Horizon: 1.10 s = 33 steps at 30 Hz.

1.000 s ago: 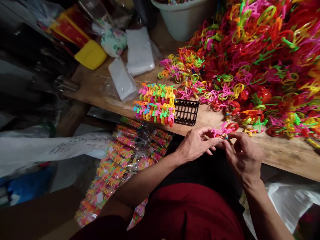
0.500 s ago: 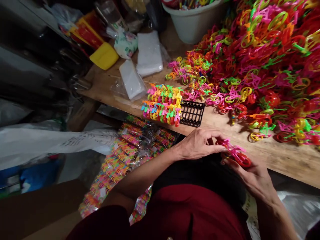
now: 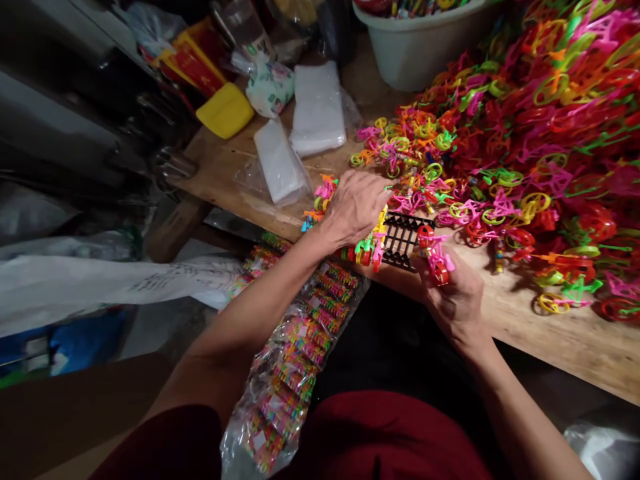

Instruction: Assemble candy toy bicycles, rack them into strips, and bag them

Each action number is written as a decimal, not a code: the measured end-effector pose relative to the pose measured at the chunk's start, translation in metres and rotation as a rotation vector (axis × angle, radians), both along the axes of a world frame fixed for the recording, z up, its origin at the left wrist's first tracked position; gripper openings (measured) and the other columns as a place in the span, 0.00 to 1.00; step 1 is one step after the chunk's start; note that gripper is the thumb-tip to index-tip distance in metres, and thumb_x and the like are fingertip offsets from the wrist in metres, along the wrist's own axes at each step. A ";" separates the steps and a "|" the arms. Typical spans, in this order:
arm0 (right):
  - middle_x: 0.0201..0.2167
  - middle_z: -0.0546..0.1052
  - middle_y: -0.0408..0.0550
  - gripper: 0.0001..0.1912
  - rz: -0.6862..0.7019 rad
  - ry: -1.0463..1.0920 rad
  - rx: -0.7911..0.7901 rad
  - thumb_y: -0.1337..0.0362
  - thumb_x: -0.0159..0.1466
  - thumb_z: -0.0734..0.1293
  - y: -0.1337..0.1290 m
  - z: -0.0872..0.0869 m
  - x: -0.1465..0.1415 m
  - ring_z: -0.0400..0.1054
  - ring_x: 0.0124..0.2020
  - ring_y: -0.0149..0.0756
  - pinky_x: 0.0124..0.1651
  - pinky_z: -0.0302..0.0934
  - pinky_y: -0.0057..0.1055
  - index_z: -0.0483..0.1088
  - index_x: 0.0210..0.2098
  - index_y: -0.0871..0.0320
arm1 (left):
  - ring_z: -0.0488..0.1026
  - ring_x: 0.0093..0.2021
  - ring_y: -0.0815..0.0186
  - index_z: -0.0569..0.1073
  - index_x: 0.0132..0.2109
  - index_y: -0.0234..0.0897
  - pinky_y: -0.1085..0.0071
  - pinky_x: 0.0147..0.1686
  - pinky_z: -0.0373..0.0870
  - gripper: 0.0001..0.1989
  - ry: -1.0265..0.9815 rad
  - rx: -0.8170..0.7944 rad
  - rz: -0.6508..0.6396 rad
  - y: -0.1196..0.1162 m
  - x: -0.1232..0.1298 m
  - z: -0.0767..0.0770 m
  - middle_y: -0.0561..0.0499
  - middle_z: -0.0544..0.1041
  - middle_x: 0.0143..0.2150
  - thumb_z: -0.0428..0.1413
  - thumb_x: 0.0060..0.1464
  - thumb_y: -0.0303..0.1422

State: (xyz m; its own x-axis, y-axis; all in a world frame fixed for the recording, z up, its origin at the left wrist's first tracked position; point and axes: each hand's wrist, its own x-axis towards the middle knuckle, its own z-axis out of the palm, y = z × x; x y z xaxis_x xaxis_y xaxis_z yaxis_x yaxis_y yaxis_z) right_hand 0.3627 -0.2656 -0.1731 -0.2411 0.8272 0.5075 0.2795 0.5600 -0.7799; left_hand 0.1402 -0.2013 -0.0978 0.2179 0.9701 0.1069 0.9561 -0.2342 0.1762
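Observation:
My left hand lies over the rows of small colorful plastic bicycles, its fingers bent down on them and the fingertips hidden behind the hand. These rows stand in a black rack, whose right part shows bare slots. Just right of the rack, my right hand is closed on a pink and red toy bicycle, held upright by the rack's end.
A big heap of loose toy bicycles covers the table's right side. Behind stands a white tub. White plastic bags and a yellow scoop lie left. Bagged toys hang below the table edge.
My left hand has moved from the held toy to the filled rows in the rack. My right hand has brought the pink and red bicycle left and up to the rack.

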 end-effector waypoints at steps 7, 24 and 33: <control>0.24 0.66 0.41 0.11 -0.111 -0.023 -0.039 0.66 0.66 0.66 0.014 -0.021 -0.007 0.58 0.24 0.33 0.29 0.54 0.33 0.61 0.28 0.53 | 0.73 0.54 0.59 0.76 0.53 0.35 0.58 0.61 0.61 0.19 -0.068 0.001 -0.046 -0.024 0.017 -0.006 0.46 0.80 0.53 0.42 0.69 0.32; 0.33 0.78 0.47 0.10 -0.092 -0.038 -0.158 0.60 0.68 0.63 0.041 -0.036 -0.026 0.69 0.35 0.40 0.42 0.65 0.37 0.75 0.42 0.54 | 0.73 0.55 0.58 0.77 0.53 0.36 0.58 0.62 0.59 0.20 -0.053 -0.007 -0.012 -0.028 0.033 -0.009 0.46 0.80 0.54 0.42 0.67 0.31; 0.26 0.75 0.46 0.08 -0.139 -0.201 0.103 0.70 0.66 0.62 0.042 -0.029 -0.030 0.64 0.29 0.38 0.34 0.56 0.34 0.73 0.34 0.57 | 0.74 0.53 0.58 0.77 0.51 0.34 0.58 0.61 0.60 0.19 -0.085 0.002 -0.030 -0.027 0.033 -0.009 0.45 0.81 0.52 0.42 0.67 0.31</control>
State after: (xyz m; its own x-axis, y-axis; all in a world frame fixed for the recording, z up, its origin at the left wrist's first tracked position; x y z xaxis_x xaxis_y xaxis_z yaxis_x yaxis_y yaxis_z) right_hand 0.3324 -0.2234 -0.2025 -0.2334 0.8058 0.5443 0.5028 0.5791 -0.6417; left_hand 0.1730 -0.2287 -0.1067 0.2368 0.9631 0.1279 0.9302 -0.2628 0.2564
